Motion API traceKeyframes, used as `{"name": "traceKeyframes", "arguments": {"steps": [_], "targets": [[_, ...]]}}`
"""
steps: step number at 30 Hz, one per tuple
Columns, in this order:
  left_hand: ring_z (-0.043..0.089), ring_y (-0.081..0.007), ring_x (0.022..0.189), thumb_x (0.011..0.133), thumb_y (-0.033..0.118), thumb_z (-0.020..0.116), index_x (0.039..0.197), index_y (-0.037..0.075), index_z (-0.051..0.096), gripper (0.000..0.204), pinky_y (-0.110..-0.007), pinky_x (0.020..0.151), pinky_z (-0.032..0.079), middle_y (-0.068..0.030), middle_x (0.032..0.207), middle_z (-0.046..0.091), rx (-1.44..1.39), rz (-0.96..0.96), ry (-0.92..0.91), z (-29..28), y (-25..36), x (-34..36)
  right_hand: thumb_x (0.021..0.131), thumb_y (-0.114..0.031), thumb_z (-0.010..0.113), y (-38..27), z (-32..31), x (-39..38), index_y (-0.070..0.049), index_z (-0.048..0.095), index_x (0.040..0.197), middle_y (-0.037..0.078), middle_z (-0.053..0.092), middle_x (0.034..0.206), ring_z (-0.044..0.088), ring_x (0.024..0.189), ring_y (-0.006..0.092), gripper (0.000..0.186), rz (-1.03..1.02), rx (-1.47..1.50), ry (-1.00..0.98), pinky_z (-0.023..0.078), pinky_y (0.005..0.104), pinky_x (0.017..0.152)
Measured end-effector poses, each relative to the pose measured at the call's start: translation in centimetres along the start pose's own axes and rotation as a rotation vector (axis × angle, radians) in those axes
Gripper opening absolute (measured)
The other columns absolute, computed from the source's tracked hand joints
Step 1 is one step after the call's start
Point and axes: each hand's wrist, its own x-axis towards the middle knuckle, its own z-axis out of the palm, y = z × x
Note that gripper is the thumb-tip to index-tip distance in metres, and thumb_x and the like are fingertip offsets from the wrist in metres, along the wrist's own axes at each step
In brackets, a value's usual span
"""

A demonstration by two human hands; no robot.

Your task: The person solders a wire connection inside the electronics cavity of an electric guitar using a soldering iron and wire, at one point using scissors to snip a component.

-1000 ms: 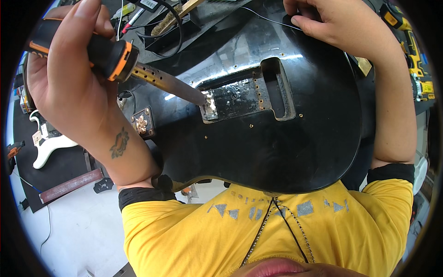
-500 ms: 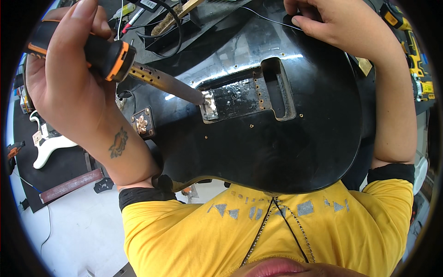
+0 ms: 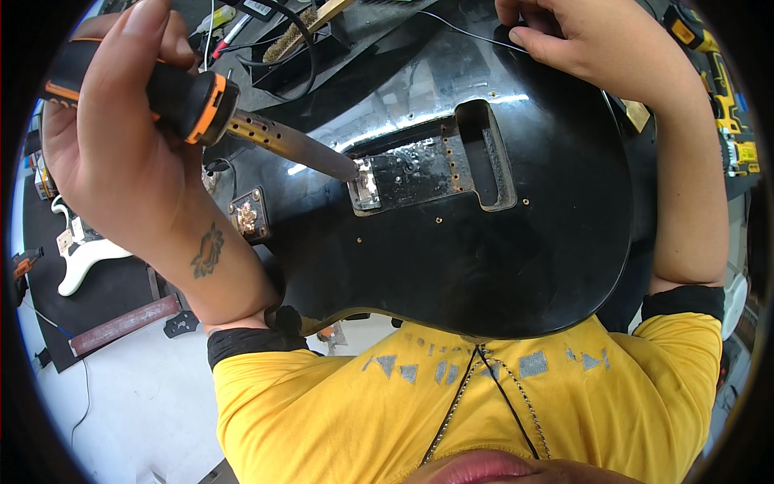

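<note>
My left hand point(image 3: 121, 121) grips a black-and-orange soldering iron point(image 3: 201, 109), whose metal barrel slopes down to a bright metal piece point(image 3: 365, 184) at the left end of the recessed cavity in a glossy black guitar body point(image 3: 484, 266). The tip meets that piece. My right hand point(image 3: 556, 36) rests over the upper right of the body, thumb and bent forefinger apart, its other fingers partly out of sight. A thin wire point(image 3: 459, 26) runs beside its thumb. A dark plate point(image 3: 248, 211) with copper-coloured scraps lies left of the cavity.
A white guitar body point(image 3: 85, 270) and a reddish bar point(image 3: 121, 323) lie on the dark mat at left. A brush point(image 3: 292, 39), cables and pens sit along the back. Yellow-and-black power tools point(image 3: 717, 105) are at the far right, beyond my forearm.
</note>
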Motion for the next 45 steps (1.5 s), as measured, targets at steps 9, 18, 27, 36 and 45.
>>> {"name": "traceKeyframes", "arguments": {"steps": [9, 18, 27, 36, 45], "targets": [[0.060, -0.0211, 0.077, 0.089, 0.001, 0.067, 0.094, -0.009, 0.061, 0.013, -0.027, 0.064, 0.052, -0.0215, 0.082, 0.059, 0.001, 0.027, -0.029, 0.2, -0.1, -0.3, 0.087, -0.012, 0.069, -1.3, 0.1, -1.1, 0.002, 0.069, 0.093, 0.016, 0.069, 0.078, 0.070, 0.072, 0.0293, 0.015, -0.068, -0.067, 0.109, 0.055, 0.0377, 0.069], [0.061, -0.0210, 0.075, 0.088, 0.000, 0.068, 0.093, -0.009, 0.061, 0.012, -0.027, 0.066, 0.053, -0.0210, 0.082, 0.060, -0.025, -0.017, -0.011, 0.1, -0.1, -0.1, 0.087, -0.011, 0.069, -1.1, 0.0, -0.9, 0.002, 0.069, 0.092, 0.015, 0.069, 0.077, 0.070, 0.072, 0.0293, 0.015, -0.044, -0.035, 0.079, 0.055, 0.0377, 0.068], [0.061, -0.0210, 0.076, 0.088, 0.000, 0.067, 0.092, -0.009, 0.061, 0.011, -0.029, 0.067, 0.052, -0.0209, 0.082, 0.060, 0.083, 0.028, 0.009, -1.3, -0.4, 0.3, 0.086, -0.012, 0.069, -1.0, 0.3, -1.2, 0.002, 0.069, 0.091, 0.016, 0.069, 0.076, 0.069, 0.072, 0.0308, 0.015, -0.093, -0.073, 0.141, 0.055, 0.0389, 0.069], [0.059, -0.0245, 0.086, 0.090, 0.005, 0.064, 0.098, -0.011, 0.060, 0.017, -0.033, 0.071, 0.051, -0.0225, 0.087, 0.058, 0.268, 0.210, 0.041, -2.6, -0.4, -0.2, 0.086, -0.012, 0.068, -0.9, 0.2, -1.5, 0.002, 0.069, 0.091, 0.015, 0.069, 0.075, 0.069, 0.072, 0.0308, 0.014, -0.104, -0.092, 0.152, 0.055, 0.0394, 0.069], [0.059, -0.0226, 0.084, 0.092, 0.008, 0.064, 0.098, -0.011, 0.060, 0.021, -0.030, 0.072, 0.049, -0.0226, 0.088, 0.058, 0.329, 0.165, 0.158, -1.1, -0.1, -0.6, 0.086, -0.011, 0.068, -1.0, 0.5, -1.5, 0.002, 0.069, 0.090, 0.015, 0.068, 0.074, 0.069, 0.070, 0.0303, 0.013, -0.091, -0.088, 0.157, 0.054, 0.0387, 0.067]]}}
